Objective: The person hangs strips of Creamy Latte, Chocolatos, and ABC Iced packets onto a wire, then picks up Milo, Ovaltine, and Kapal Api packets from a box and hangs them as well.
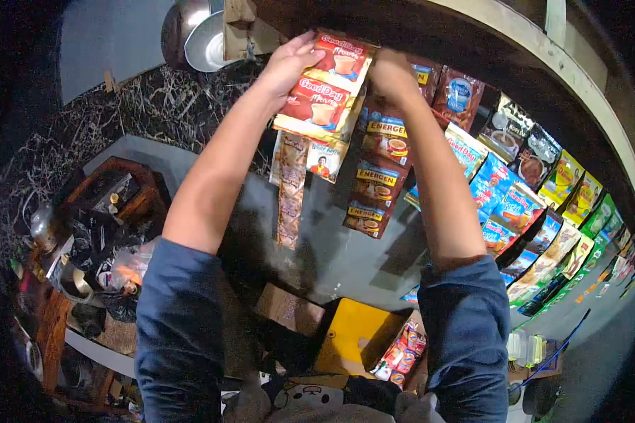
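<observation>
My left hand (pixel 289 69) is raised at the upper middle, its thumb over the front of a strip of red Good Day coffee sachets (pixel 321 102), closed on the strip's left edge. My right hand (pixel 394 76) is up beside the top right of that strip. It looks blurred and its fingers are hidden, so what it grips cannot be told. Behind and below the red strip hang a White Koffie sachet (pixel 323 161) and a narrow brown sachet strip (pixel 291 194). A strip of brown Energen sachets (pixel 379 180) hangs below my right hand.
More sachet strips, among them blue Good Day sachets (pixel 492 187), hang in rows to the right. A wooden beam (pixel 515 53) runs overhead. Metal pans (pixel 206 44) hang at upper left. Below are a yellow box (pixel 360 331), red packets (pixel 404 349) and a cluttered counter (pixel 130 285).
</observation>
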Demonstrator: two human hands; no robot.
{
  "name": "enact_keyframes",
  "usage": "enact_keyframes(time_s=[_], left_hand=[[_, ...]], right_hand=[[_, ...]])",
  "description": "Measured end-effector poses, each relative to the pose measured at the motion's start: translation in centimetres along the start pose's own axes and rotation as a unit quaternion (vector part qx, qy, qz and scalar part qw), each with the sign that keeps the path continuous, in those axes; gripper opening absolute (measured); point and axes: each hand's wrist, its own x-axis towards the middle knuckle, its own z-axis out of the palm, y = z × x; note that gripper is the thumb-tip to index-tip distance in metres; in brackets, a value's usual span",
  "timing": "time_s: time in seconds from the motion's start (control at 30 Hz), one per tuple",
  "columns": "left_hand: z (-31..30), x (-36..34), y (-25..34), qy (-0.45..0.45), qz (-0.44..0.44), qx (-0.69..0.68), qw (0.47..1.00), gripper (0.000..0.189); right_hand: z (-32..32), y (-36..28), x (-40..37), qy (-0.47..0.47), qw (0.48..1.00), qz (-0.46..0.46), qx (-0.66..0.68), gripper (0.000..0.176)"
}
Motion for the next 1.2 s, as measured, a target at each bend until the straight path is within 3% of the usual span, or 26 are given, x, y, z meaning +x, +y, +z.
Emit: enact_keyframes(time_s=[0.07, 0.17, 0.27, 0.3, 0.37, 0.5, 0.53, 0.6, 0.67, 0.73, 0.8, 0.83, 0.87, 0.93, 0.97, 1.03, 1.07, 1.13, 1.17, 1.2], left_hand=[[-1.3, 1.8, -2.4, 0.051, 0.043, 0.04, 0.997, 0.055], [-2.2, 1.7, -3.2, 0.141, 0.009, 0.09, 0.986, 0.05], [-3.9, 2.2, -5.3, 0.168, 0.043, 0.112, 0.978, 0.044], [-4.2, 2.2, -5.8, 0.194, 0.042, 0.105, 0.974, 0.041], [-5.0, 2.4, -6.9, 0.201, 0.06, 0.156, 0.965, 0.04], [-4.9, 1.9, -6.5, 0.268, 0.081, 0.25, 0.927, 0.036], [-4.8, 1.7, -6.1, 0.304, 0.081, 0.304, 0.899, 0.035], [-5.1, 1.9, -6.5, 0.322, 0.106, 0.285, 0.896, 0.034], [-4.6, 1.5, -6.4, 0.353, 0.101, 0.347, 0.863, 0.035], [-4.8, 1.6, -7.2, 0.333, 0.089, 0.391, 0.853, 0.04], [-3.3, 1.0, -7.8, 0.396, 0.223, 0.436, 0.777, 0.042], [-2.6, 0.4, -7.9, 0.376, 0.194, 0.367, 0.828, 0.045], [-1.9, 0.0, -8.1, 0.367, 0.187, 0.368, 0.834, 0.045], [-0.8, -0.8, -9.3, 0.355, 0.268, 0.457, 0.77, 0.046], [-0.4, -1.4, -9.9, 0.323, 0.29, 0.473, 0.767, 0.05], [1.7, -4.4, -10.9, 0.292, 0.302, 0.439, 0.794, 0.045], [3.3, -6.8, -11.4, 0.28, 0.29, 0.413, 0.817, 0.044], [7.5, -12.7, -13.6, 0.257, 0.266, 0.148, 0.917, 0.045], [8.3, -16.5, -16.5, 0.287, 0.188, 0.301, 0.89, 0.047], [10.6, -20.7, -18.8, 0.28, 0.134, 0.188, 0.932, 0.051]], right_hand=[[0.6, 0.1, 0.2, -0.03, 0.999, -0.012, -0.027, 0.027], [1.4, -0.1, -0.3, 0.005, 0.999, -0.047, 0.016, 0.029], [2.0, -0.5, -0.3, 0.107, 0.987, -0.116, 0.028, 0.033], [1.7, -1.0, -0.5, 0.108, 0.987, -0.117, 0.025, 0.033], [1.2, -2.1, -1.1, 0.013, 0.99, -0.139, 0.012, 0.03], [3.5, -3.2, -0.4, -0.012, 0.985, -0.173, -0.015, 0.027], [3.9, -3.4, -0.2, -0.013, 0.985, -0.174, -0.017, 0.027], [4.6, -4.0, -0.2, 0.036, 0.983, -0.178, -0.02, 0.026], [4.8, -4.2, -0.2, 0.017, 0.985, -0.168, -0.037, 0.028], [4.7, -4.4, -1.0, 0.065, 0.983, -0.17, -0.032, 0.034], [5.4, -4.2, -1.9, 0.063, 0.983, -0.164, -0.057, 0.038], [6.0, -3.8, -2.1, 0.106, 0.97, -0.196, -0.1, 0.037], [6.6, -3.3, -2.5, 0.149, 0.952, -0.225, -0.143, 0.036], [7.0, -2.5, -4.0, 0.224, 0.927, -0.273, -0.123, 0.034], [7.1, -2.0, -5.5, 0.181, 0.942, -0.262, -0.107, 0.035], [6.8, -1.7, -10.7, 0.194, 0.956, -0.22, -0.031, 0.042], [6.5, -1.1, -14.1, 0.115, 0.975, -0.181, 0.056, 0.045], [6.1, 0.4, -22.3, 0.061, 0.975, -0.117, 0.18, 0.047], [6.1, 1.4, -26.8, 0.016, 0.971, -0.067, 0.227, 0.045], [7.7, 2.8, -32.1, -0.041, 0.959, 0.001, 0.281, 0.044]])
